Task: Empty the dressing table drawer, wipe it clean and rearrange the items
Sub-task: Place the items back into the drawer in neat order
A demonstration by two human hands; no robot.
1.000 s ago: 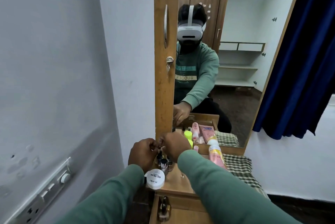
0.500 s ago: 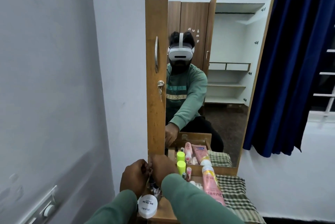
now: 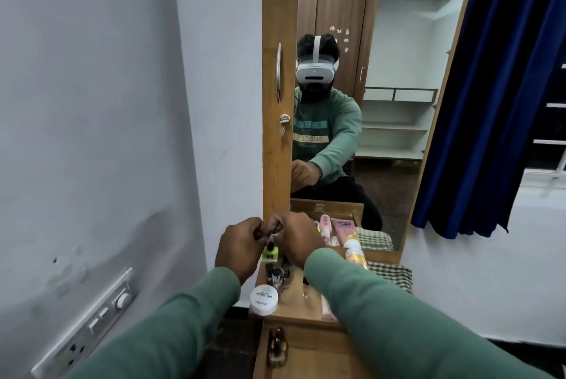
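Head view: left hand (image 3: 242,243) and right hand (image 3: 294,237) meet low at frame centre, fingers curled together, both pinching a small dark item (image 3: 269,234); what it is, cannot tell. Directly below it, a neon green bottle (image 3: 270,253) stands upright on the wooden desk (image 3: 294,302), long axis vertical, black cap up. Small dark bottles (image 3: 277,275) stand just beneath it in frame. White round jar (image 3: 264,299) sits lid-up, lower still. Mirror (image 3: 398,102) above the desk; blue curtain (image 3: 490,87) upper right; switchboard (image 3: 88,323) lower left.
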